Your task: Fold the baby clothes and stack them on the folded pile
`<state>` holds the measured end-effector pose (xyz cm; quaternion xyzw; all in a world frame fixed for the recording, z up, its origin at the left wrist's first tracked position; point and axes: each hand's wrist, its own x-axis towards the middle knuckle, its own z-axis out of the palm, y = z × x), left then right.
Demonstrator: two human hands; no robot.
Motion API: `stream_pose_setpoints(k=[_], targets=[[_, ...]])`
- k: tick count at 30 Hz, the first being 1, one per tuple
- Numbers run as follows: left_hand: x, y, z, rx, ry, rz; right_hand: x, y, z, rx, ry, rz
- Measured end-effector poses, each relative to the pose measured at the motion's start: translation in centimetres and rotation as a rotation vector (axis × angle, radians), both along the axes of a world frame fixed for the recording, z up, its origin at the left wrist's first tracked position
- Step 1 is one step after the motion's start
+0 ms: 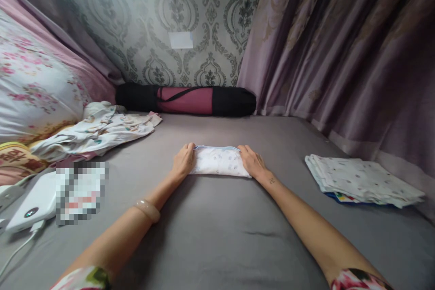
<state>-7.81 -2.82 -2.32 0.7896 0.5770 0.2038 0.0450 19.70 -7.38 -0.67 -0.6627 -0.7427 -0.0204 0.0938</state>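
Observation:
A folded white cloth (217, 161) with small faint prints and a light blue trim along its far edge lies on the grey sheet (217, 226). My left hand (185, 161) is closed on its left end, and my right hand (252, 161) grips the right end. The cloth makes a flat, narrow rectangle between both hands. Fingertips are partly hidden at the far corners. Off to the right rests a stack of folded white printed cloths (360, 179), with something blue and multicoloured under it.
A black and dark pink roll bag (185, 100) lies against the patterned wall. Crumpled printed cloth (102, 131) and a floral pillow (30, 81) are at left. Nearer me sit a white power bank (36, 204) with a cable and a blurred-out item (81, 195). Curtains (326, 45) hang at right.

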Motion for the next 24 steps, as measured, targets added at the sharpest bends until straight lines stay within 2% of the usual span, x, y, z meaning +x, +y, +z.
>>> stream_pose_setpoints(k=[7,10,18,22,24], targets=[[-0.4,1.8,-2.4,0.124,-0.100,0.034,1.1,1.2,-1.2,-0.001,0.197,-0.036],[-0.4,2.3,-2.7,0.120,-0.131,0.058,1.5,2.0,-1.5,-0.027,0.219,-0.071],[-0.6,2.7,-1.6,-0.063,-0.177,0.178,1.9,3.3,-1.5,-0.099,0.328,-0.207],[-1.0,2.3,-1.0,0.033,-0.156,0.183,1.8,2.4,-0.2,-0.132,0.343,-0.221],[-0.9,1.6,-0.6,0.110,-0.112,0.106,1.0,1.4,0.6,-0.069,0.238,-0.246]])
